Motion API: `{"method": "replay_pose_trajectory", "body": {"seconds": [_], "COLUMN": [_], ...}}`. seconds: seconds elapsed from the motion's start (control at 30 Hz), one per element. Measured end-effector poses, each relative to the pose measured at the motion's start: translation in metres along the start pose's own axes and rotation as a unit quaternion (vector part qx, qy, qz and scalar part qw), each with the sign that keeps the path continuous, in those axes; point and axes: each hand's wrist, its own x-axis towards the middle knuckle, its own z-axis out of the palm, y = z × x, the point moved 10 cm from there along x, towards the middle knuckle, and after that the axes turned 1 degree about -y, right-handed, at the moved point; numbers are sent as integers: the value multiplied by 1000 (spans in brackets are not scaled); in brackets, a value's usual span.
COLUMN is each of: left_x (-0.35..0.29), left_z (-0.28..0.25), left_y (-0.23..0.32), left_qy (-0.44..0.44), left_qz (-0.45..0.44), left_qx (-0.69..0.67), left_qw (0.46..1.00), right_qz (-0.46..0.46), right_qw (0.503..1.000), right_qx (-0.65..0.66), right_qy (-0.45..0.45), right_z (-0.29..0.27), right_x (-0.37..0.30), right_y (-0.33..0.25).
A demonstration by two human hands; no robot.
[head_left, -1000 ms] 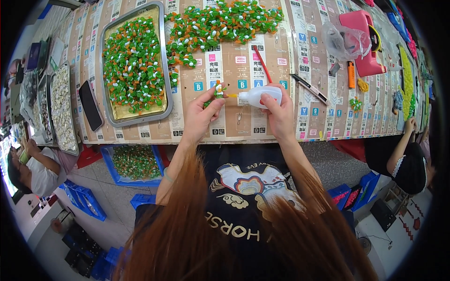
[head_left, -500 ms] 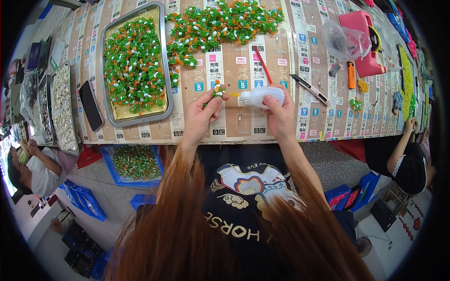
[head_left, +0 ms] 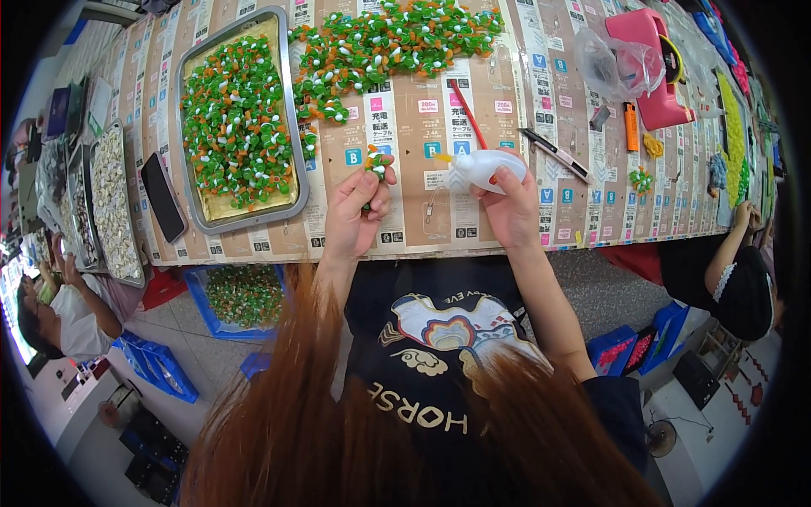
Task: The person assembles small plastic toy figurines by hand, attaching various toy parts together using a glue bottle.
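Note:
Between the thumb and fingers of my left hand is a small green, white and orange plastic piece, partly hidden by the fingertips. My right hand grips a translucent white squeeze bottle with a yellow nozzle. The bottle lies tilted, its nozzle pointing left and a little up, apart from the piece. Beyond both hands spreads a loose pile of similar green, white and orange pieces. A metal-rimmed tray full of such pieces stands to the left.
A phone lies left of the tray. Right of the pile are a red stick, a pen, an orange tool and a pink tape dispenser. Co-workers sit at both sides. A blue bin stands below the table edge.
The bottle's nozzle has drawn away from the piece and tipped upward as my right hand shifted right. My left hand has moved slightly left and down, still holding the piece.

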Motion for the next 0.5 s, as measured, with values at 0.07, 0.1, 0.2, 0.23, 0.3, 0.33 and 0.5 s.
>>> {"method": "replay_pose_trajectory", "body": {"seconds": [0.07, 0.1, 0.2, 0.23, 0.3, 0.33, 0.5], "left_x": [1, -1, -4, -5, -7, -9, -18], "left_z": [4, 0, 0, 1, 2, 6, 25], "left_y": [-3, 0, 1, 2, 3, 3, 9], "left_qy": [0, 11, 19, 20, 18, 8, -34], "left_qz": [-1, 9, 20, 22, 22, 16, -13], "left_qx": [-11, -2, 2, 0, -10, -32, -101], "left_qw": [1000, 1000, 1000, 1000, 1000, 999, 994], "right_qz": [-1, -11, -82, -138, -209, -239, -321], "right_qw": [1000, 1000, 996, 987, 959, 942, 864], "right_qx": [20, 14, -42, -87, -177, -212, -358], "right_qy": [-4, -1, 10, 15, 75, 104, 150], "right_z": [1, 4, -5, -9, -17, -18, -44], "right_x": [1, 1, 9, 13, 21, 22, 42], "right_y": [-9, -13, -43, -60, -92, -110, -142]}}
